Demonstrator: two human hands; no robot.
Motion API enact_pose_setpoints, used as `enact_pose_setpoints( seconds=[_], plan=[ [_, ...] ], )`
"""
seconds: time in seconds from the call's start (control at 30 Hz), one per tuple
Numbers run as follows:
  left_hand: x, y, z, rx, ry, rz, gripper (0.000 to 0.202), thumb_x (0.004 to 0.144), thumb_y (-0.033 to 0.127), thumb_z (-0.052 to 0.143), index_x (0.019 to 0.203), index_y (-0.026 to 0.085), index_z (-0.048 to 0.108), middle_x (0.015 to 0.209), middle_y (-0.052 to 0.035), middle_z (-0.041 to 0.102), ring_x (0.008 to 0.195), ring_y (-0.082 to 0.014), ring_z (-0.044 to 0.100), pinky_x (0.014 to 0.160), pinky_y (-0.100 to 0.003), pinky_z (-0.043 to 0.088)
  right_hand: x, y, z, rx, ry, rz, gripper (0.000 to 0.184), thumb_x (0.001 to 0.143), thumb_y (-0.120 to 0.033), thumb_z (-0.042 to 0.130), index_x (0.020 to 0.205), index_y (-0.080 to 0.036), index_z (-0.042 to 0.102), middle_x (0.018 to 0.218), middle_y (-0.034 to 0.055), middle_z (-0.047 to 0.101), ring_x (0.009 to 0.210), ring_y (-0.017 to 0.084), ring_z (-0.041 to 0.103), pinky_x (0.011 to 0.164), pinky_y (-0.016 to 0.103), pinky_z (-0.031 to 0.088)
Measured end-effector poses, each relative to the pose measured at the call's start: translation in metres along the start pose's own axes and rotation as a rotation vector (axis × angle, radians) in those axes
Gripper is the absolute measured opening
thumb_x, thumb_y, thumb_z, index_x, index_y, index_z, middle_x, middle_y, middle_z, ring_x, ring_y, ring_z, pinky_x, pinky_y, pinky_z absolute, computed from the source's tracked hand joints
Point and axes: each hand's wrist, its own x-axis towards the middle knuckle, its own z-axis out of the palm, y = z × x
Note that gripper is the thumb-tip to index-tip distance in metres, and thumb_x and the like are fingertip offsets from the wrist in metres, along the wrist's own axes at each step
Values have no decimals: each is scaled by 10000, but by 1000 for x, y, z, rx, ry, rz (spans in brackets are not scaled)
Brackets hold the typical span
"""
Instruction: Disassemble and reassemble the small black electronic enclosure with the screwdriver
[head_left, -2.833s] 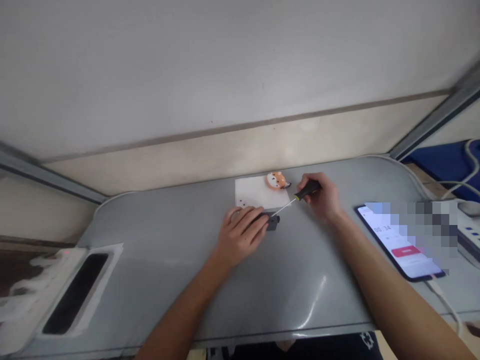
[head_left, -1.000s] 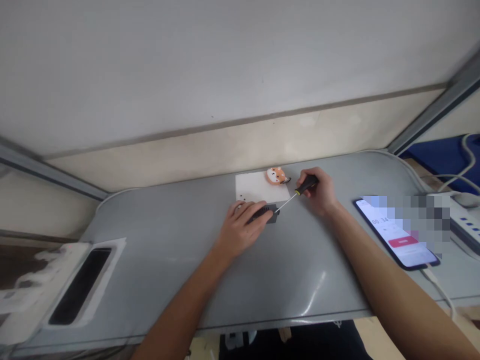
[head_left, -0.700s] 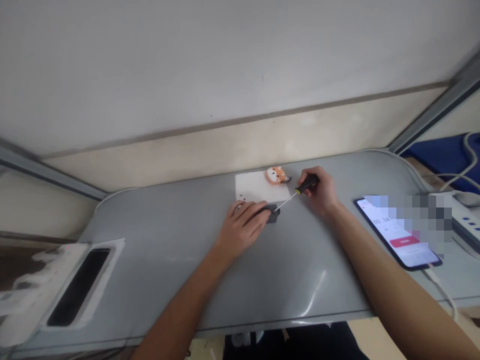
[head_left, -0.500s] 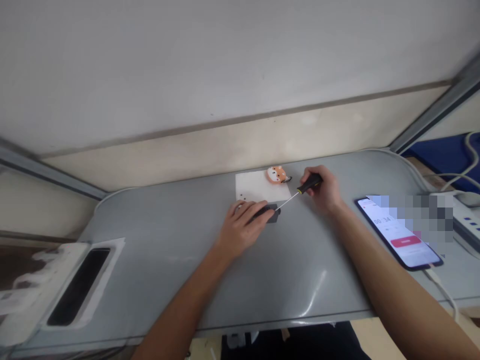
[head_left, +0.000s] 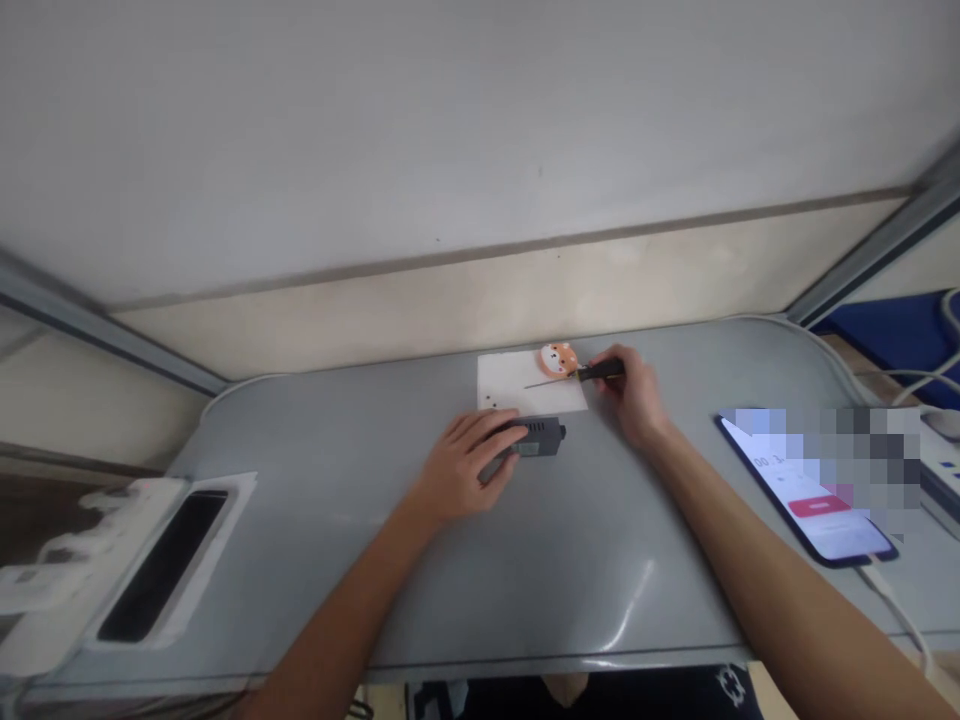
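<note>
Under the fingers of my left hand (head_left: 469, 465) lies a small dark grey box with vent slots (head_left: 541, 437), gripped at its left part; that end is hidden by the hand. My right hand (head_left: 634, 395) is closed around the black handle of a screwdriver (head_left: 602, 370). Its thin shaft points left, over a white sheet of paper (head_left: 510, 375), apart from the box. A few tiny dark pieces, perhaps screws (head_left: 491, 402), rest at the paper's lower left corner. An orange and white animal-faced case (head_left: 559, 359) sits on the paper's upper right.
On the right of the grey table (head_left: 337, 430) lies a lit phone (head_left: 814, 500) with a white cable plugged in. A dark phone (head_left: 165, 565) rests on white paper at the left, beside a white power strip (head_left: 82, 590). A wall (head_left: 480, 300) borders the back.
The screwdriver tip has left the box and swung up and left over the paper. My left fingers have drawn back leftward, uncovering more of the box.
</note>
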Motion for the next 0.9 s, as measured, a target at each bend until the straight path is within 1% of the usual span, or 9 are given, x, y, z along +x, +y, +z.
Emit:
enact_pose_setpoints(
  seconds=[0.1,0.2,0.3,0.37,0.5,0.57,0.67,0.73,0.9],
  plan=[
    [-2,-3,-3,-81,15,-27,373,954,110,562,1300,224,645,1221,-109,718,1102,-203,707,984,-382,595,-9,5,11,-174,-129,-64,367,937,-504,535,813,-224,738,683,8,635,600,148,502,559,280,376],
    [-3,1,1,-113,10,-13,371,955,103,571,1303,211,637,1199,-113,716,1070,-200,716,935,-365,624,-16,9,16,-280,-241,-117,395,968,-542,523,882,-224,742,761,14,683,669,157,543,642,278,419],
    [-6,10,10,-140,26,18,336,960,134,628,1287,211,626,1208,-107,730,1069,-193,733,931,-345,633,-19,11,17,-319,-299,-100,419,982,-572,513,932,-223,740,844,27,721,772,170,604,708,273,445],
    [-8,15,16,-189,39,4,282,962,174,672,1236,207,618,1213,-104,744,1081,-192,741,944,-342,631,-20,11,16,-328,-318,-95,432,985,-586,510,946,-225,744,855,27,721,786,167,613,716,268,449],
    [-12,16,23,-313,53,-144,178,970,285,710,1114,215,632,1178,-93,767,1059,-190,759,935,-347,632,-21,9,15,-289,-308,-93,433,964,-592,541,914,-218,752,902,38,728,788,165,624,692,260,463],
    [-12,14,25,-350,77,-208,155,968,308,716,1072,214,651,1163,-94,772,1047,-192,763,929,-350,630,-21,8,14,-270,-306,-85,427,958,-588,549,898,-218,754,934,43,734,806,169,637,683,257,472],
    [-11,10,25,-381,120,-285,146,963,318,723,1042,210,666,1141,-92,774,1045,-194,759,928,-355,624,-22,9,14,-270,-332,-52,425,946,-603,569,904,-223,754,965,51,746,799,177,650,680,268,484],
    [-10,8,24,-375,124,-354,162,959,335,726,1049,212,671,1121,-83,774,1032,-198,755,915,-361,622,-22,10,15,-279,-331,-39,433,938,-619,578,924,-225,758,981,57,755,784,182,652,675,278,485],
    [-7,2,20,-354,22,-541,159,947,357,716,1018,217,691,944,-31,771,817,-177,729,721,-299,600,-18,10,13,-255,-237,-84,409,948,-576,552,894,-229,762,879,34,734,748,162,605,652,258,452]
  ],
)
